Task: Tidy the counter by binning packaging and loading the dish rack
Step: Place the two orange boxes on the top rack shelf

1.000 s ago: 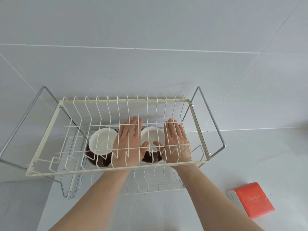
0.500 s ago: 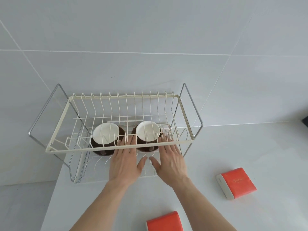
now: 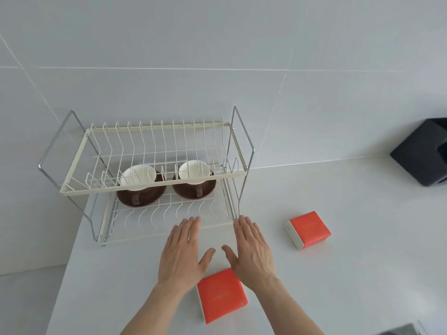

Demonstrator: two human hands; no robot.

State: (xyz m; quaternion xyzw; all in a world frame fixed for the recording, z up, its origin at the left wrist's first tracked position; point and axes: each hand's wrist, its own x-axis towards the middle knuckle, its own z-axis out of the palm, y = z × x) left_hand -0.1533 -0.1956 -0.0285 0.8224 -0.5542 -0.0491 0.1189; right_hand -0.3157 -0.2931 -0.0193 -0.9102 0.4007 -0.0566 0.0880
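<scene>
Left hand (image 3: 184, 253) and right hand (image 3: 251, 250) flat, fingers spread, empty.

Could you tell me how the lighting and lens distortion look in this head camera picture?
Head view: soft, even light, with only faint shadows under the hands, left hand and right hand; no glare on the counter; wide-angle bending curves the wall tile lines and splays the dish rack; focus is slightly soft.
</scene>
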